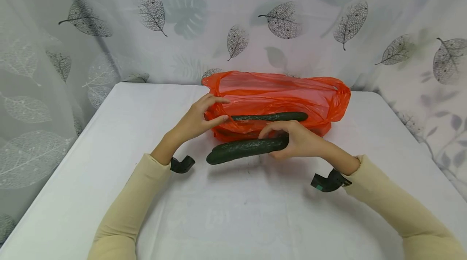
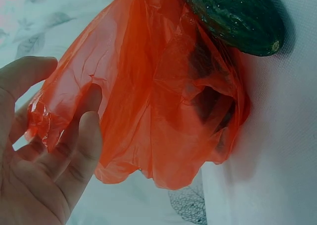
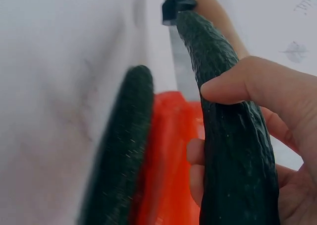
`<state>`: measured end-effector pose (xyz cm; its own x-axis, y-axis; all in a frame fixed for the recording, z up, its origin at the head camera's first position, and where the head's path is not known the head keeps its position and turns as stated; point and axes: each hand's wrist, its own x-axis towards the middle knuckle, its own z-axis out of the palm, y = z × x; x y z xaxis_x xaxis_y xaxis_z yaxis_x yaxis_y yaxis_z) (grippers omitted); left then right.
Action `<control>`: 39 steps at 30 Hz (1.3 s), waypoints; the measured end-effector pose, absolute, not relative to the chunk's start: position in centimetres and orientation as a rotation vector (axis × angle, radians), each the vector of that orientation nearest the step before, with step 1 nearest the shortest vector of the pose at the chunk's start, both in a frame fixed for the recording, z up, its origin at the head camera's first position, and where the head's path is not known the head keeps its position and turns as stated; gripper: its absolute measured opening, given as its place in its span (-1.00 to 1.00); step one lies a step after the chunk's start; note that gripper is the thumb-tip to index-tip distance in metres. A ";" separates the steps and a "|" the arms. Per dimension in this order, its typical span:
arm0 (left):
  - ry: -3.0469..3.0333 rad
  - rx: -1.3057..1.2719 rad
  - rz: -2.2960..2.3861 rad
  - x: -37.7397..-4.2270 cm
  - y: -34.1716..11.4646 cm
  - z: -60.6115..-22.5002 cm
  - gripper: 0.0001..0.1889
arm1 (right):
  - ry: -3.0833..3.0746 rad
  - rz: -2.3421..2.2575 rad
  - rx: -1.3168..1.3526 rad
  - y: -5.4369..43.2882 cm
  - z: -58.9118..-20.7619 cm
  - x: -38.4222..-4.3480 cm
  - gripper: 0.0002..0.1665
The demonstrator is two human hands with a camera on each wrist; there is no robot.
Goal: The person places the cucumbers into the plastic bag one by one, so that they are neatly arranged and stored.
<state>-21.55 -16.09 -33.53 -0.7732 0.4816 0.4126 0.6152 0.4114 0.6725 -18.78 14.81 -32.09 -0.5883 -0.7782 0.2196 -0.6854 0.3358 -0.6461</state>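
My right hand (image 1: 300, 142) grips a dark green cucumber (image 3: 237, 150), thumb on one side and fingers curled round the other. In the right wrist view a second cucumber (image 3: 121, 145) lies below it along the red bag; the head view overlaps the two. The tapered end of a cucumber (image 2: 247, 19) shows by the bag in the left wrist view. My left hand (image 1: 197, 120) is at the left end of the red plastic bag (image 1: 277, 97), thumb and fingers spread apart around its loose film. Another cucumber (image 1: 270, 117) lies in the bag's mouth.
The bag stands near the back edge of a white-covered table (image 1: 226, 219). A leaf-patterned curtain (image 1: 168, 49) hangs behind and at both sides. Each wrist carries a black camera mount, the left mount (image 1: 182, 164) and the right mount (image 1: 330, 181).
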 end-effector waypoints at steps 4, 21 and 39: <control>-2.528 -0.968 -1.274 -21.5 -16.1 -33.4 -0.54 | 2.488 -1.115 -1.366 15.4 -31.1 -19.0 -0.53; -2.516 -0.976 -1.256 -21.7 -16.1 -33.7 -0.55 | 2.632 -1.107 -1.290 17.1 -29.4 -20.6 -0.54; -2.510 -0.965 -1.286 -21.8 -16.3 -33.5 -0.59 | 2.711 -1.086 -1.137 18.0 -29.4 -23.0 -0.59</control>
